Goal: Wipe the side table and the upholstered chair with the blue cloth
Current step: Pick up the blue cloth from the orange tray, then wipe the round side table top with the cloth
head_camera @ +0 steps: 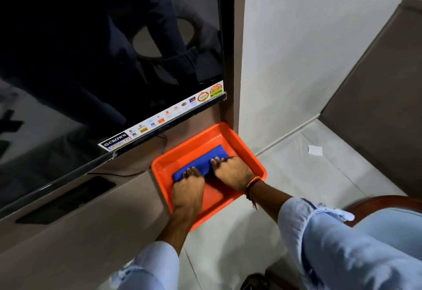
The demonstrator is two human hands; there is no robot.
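- Folded blue cloth (201, 160) lying inside an orange tray (255, 164) on a brown ledge (91, 216), long axis running from lower left to upper right, parallel to the tray's long side.
- Left hand (188, 189) palm-down, fingers curled over the cloth's lower-left end.
- Right hand (233, 170) palm-down, fingertips (215, 161) pressing the cloth's near edge toward its right end; thread bracelet (251, 185) at the wrist.
- Both forearms extended forward, pale blue sleeves (319, 232) rolled back.
- Dark television screen (102, 49) directly above the tray.
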